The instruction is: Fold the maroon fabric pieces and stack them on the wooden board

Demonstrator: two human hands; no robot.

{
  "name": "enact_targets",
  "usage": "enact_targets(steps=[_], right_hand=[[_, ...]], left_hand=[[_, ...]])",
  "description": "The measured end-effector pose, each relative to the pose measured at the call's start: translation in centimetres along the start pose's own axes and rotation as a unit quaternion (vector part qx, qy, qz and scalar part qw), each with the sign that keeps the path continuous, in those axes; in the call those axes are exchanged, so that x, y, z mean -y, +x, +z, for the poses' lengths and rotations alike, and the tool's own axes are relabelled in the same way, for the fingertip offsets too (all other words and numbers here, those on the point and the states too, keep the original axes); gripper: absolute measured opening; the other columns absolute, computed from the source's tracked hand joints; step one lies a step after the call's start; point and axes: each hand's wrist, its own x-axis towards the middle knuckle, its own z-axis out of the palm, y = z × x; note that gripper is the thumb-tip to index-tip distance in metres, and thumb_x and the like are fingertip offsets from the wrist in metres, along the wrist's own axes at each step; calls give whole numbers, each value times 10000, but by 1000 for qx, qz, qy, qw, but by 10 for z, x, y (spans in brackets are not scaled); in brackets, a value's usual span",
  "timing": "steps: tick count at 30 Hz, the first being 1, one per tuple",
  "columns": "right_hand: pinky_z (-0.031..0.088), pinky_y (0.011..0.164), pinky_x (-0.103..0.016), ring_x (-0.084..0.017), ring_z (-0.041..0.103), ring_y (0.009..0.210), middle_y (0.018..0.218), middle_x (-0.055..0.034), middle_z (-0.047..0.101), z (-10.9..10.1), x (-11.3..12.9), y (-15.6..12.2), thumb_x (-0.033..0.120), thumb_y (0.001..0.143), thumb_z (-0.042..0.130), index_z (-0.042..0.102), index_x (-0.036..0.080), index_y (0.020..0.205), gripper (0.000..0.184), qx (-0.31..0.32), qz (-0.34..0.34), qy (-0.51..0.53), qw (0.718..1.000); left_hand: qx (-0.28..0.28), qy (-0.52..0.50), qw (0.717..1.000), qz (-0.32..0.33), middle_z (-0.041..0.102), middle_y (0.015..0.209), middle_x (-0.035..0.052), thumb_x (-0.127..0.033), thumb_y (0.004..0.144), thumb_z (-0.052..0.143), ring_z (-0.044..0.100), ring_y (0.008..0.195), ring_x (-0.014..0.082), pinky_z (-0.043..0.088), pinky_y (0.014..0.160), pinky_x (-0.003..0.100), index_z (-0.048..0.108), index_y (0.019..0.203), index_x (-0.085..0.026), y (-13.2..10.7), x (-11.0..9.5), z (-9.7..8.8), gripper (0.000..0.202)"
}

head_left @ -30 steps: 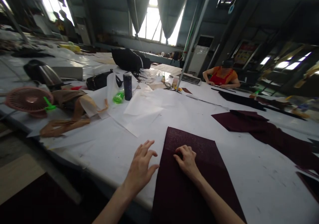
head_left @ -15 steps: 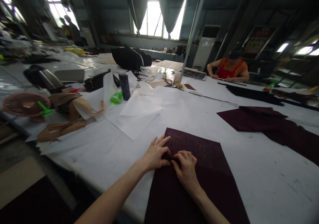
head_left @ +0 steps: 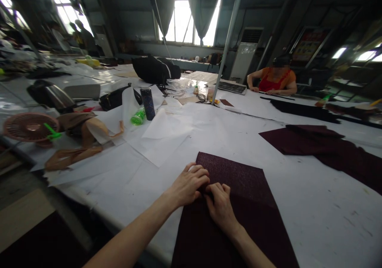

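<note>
A dark maroon piece of fabric (head_left: 247,216) lies flat on the white-covered table (head_left: 227,133), reaching down past the bottom of the view. My left hand (head_left: 191,183) is closed at its left edge, with fingers bent down and gripping the cloth. Close beside it, my right hand (head_left: 220,204) pinches the same cloth between thumb and curled fingers. The fingertips of both hands nearly meet over a small raised fold, which they partly hide.
More maroon fabric (head_left: 322,144) lies to the right, with black cloth strips (head_left: 304,111) behind it. White paper sheets (head_left: 167,136), a dark patterned tumbler (head_left: 147,104), a green bottle (head_left: 138,117) and a pink fan (head_left: 31,127) are left. A pole (head_left: 228,41) rises mid-table. A person (head_left: 276,81) works across.
My left hand's fingers, spread out before, have curled in toward the right hand over the fold. My right hand has barely moved. The cloth lies about where it was.
</note>
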Motion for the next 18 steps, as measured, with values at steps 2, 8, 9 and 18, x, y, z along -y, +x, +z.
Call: enact_targets(steps=[2,8,9,18], right_hand=[[291,843,-370,-176,551,832,908,-25,613,-1,-2,0,84,850,480,518,193,1018,204,4,-4,-7,1000],[299,857,-387,-191,596,796,867,-31,634,-53,-53,-34,266,885,565,519,187,1141,272,-2,7,-126,992],[301,851,-390,-192,599,775,842,-28,635,-67,-65,-42,297,884,576,531,185,1119,264,-6,13,-149,989],[340,848,-382,-205,593,912,971,-30,668,-74,-42,-7,241,852,610,588,237,1054,203,120,39,-62,990]], left_hand=[[41,6,999,2,677,953,15,-260,712,740,550,1016,205,295,996,404,606,893,-208,3,-3,-2,231],[55,2,997,-52,677,737,0,-456,663,782,556,851,205,289,861,392,612,687,-193,-1,18,8,314],[49,-2,997,-59,674,732,-3,-467,656,784,554,846,203,284,854,387,608,682,-192,-2,22,10,327],[21,-115,990,-75,649,889,-41,-318,657,808,552,881,171,321,818,315,628,813,-235,-11,28,17,252]])
